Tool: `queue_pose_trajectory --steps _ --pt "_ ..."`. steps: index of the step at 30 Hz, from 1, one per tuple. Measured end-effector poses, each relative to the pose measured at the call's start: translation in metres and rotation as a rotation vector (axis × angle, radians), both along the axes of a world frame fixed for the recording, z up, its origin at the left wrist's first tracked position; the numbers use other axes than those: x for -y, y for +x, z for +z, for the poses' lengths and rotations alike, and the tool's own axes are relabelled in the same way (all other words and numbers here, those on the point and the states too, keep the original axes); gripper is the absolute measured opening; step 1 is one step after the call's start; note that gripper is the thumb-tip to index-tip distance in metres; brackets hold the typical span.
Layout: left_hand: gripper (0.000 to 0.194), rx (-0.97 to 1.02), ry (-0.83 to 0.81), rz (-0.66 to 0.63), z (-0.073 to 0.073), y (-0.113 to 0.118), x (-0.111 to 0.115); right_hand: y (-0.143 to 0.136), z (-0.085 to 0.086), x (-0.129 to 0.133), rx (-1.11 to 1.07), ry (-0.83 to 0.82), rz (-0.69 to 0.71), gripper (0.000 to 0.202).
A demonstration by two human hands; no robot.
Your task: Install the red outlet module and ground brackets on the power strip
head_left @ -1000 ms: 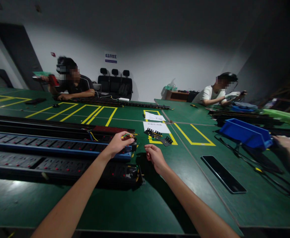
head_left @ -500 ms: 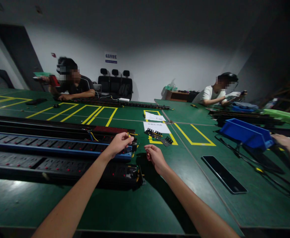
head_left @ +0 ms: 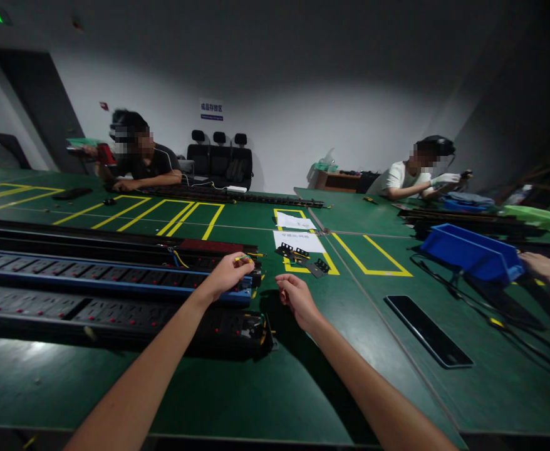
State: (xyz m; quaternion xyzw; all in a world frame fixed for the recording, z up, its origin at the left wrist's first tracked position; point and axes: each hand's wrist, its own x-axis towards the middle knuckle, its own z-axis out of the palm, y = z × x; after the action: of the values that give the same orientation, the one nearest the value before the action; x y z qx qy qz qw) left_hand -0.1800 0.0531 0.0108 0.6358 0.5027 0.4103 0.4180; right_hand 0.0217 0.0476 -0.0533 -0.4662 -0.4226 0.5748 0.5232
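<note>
My left hand [head_left: 228,275] is above the end of a blue-edged power strip [head_left: 176,285], its fingers pinched on a small yellow-green wire [head_left: 243,259]. Right of the strip ends, my right hand [head_left: 296,299] hovers over the table with thumb and fingertips closed together. Whatever is between those fingertips is too small to make out. Nearest me lies a black power strip [head_left: 148,316] with red dots along it and an open end showing wires. Behind the blue-edged strip is another long black strip with a dark red section [head_left: 209,247].
Black slotted brackets [head_left: 303,255] lie by white paper sheets [head_left: 298,240]. To the right are a phone [head_left: 428,331], black cables [head_left: 472,307] and a blue bin [head_left: 472,254], with another person's hand [head_left: 542,266] beside it. Two co-workers sit across the green table [head_left: 265,388].
The view has shifted slightly. More of the yellow-green wire shows at my left fingertips. My right hand has barely moved.
</note>
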Motion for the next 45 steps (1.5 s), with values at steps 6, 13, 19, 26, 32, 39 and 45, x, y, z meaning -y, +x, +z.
queue_pose_trajectory --steps 6,13,19,26,32,39,45 --pt "0.032 -0.03 -0.002 0.004 -0.001 0.0 0.001 0.0 -0.001 0.0 0.004 -0.002 -0.003 0.026" --pt "0.026 -0.169 0.114 -0.015 -0.005 -0.001 0.0 0.0 -0.002 -0.001 0.004 0.007 0.0 0.025" --pt "0.029 -0.266 0.166 -0.091 -0.007 -0.002 0.0 0.0 -0.002 0.0 0.002 0.015 0.002 0.026" --pt "0.015 -0.308 0.202 -0.024 -0.01 -0.002 -0.002 0.0 -0.001 0.001 -0.002 0.021 0.005 0.026" --pt "0.015 -0.379 0.302 -0.059 -0.012 -0.001 -0.001 0.0 -0.001 0.001 -0.004 0.017 0.001 0.026" --pt "0.019 -0.489 0.305 -0.087 -0.014 -0.001 -0.001 0.0 -0.002 0.0 0.002 0.013 0.003 0.027" --pt "0.023 -0.509 0.295 -0.122 -0.011 -0.001 0.0 0.001 -0.003 0.0 0.004 0.016 0.003 0.027"
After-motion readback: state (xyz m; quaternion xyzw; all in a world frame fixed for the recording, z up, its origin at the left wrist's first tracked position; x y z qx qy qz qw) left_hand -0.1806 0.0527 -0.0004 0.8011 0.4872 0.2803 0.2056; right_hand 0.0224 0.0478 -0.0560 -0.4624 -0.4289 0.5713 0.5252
